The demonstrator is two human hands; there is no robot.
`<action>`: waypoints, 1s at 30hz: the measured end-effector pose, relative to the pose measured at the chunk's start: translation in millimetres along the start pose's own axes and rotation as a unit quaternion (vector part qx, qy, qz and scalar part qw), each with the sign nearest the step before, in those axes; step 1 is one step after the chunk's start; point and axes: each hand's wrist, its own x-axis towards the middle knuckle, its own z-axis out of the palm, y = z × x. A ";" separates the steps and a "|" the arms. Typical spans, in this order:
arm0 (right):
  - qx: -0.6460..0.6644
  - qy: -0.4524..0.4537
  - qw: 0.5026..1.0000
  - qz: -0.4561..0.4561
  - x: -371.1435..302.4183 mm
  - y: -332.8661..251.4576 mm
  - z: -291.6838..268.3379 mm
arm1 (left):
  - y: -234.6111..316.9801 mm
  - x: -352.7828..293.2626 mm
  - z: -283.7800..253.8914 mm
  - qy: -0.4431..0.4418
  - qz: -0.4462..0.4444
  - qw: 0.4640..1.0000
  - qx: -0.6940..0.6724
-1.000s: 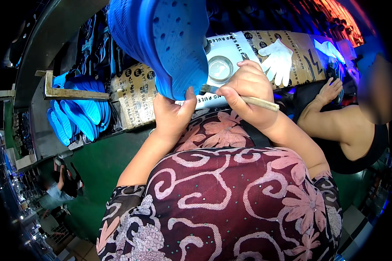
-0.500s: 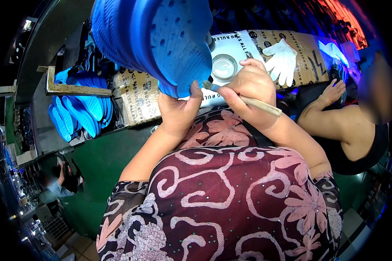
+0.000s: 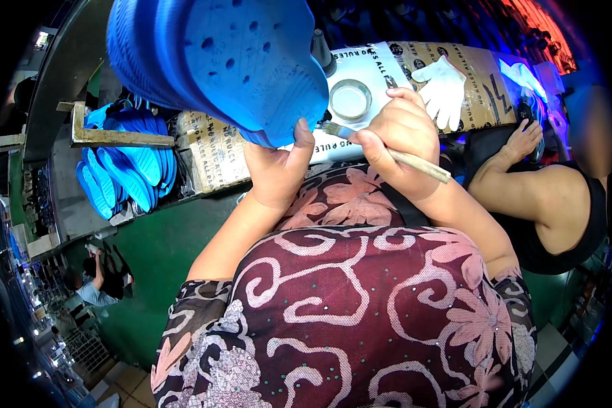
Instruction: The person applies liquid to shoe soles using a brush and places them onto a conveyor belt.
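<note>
My left hand (image 3: 277,163) grips a stack of blue foam clog uppers or soles (image 3: 251,68) near its lower end, thumb on the front face. The front piece shows several round holes; the rest are layered behind it. In my right hand (image 3: 406,139) is a flat paintbrush (image 3: 415,163) with a pale wooden handle. Its bristles point left, close to the lower right edge of the blue stack, with a small gap between them. Just beyond the brush, a round dish (image 3: 350,100) with pale contents stands on a white printed sheet (image 3: 367,64).
A white glove (image 3: 444,92) lies on taped cardboard (image 3: 481,81) to the right. More blue clog pieces (image 3: 132,163) are piled at the left by a wooden frame (image 3: 122,139). A dark bottle-like object (image 3: 323,54) stands behind the dish. A co-worker (image 3: 551,197) sits at right.
The blue stack has shifted left and tilted in my left hand. My right hand and the brush have moved slightly right, away from the stack's edge.
</note>
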 end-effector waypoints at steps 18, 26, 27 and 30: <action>-0.013 0.138 0.985 0.105 -43.7 38.0 -53.2 | 85.0 62.2 -8.3 -0.136 -0.195 0.953 -0.187; -0.066 0.172 0.956 0.230 -94.5 45.8 -105.3 | 147.5 183.8 199.7 -0.513 -0.265 0.750 -0.322; -0.067 0.161 0.957 0.234 -96.8 47.0 -107.5 | 154.1 206.0 238.6 -0.472 -0.283 0.730 -0.406; -0.054 0.184 0.959 0.207 -88.3 43.5 -109.8 | 184.2 267.1 338.2 -0.289 -0.356 0.677 -0.576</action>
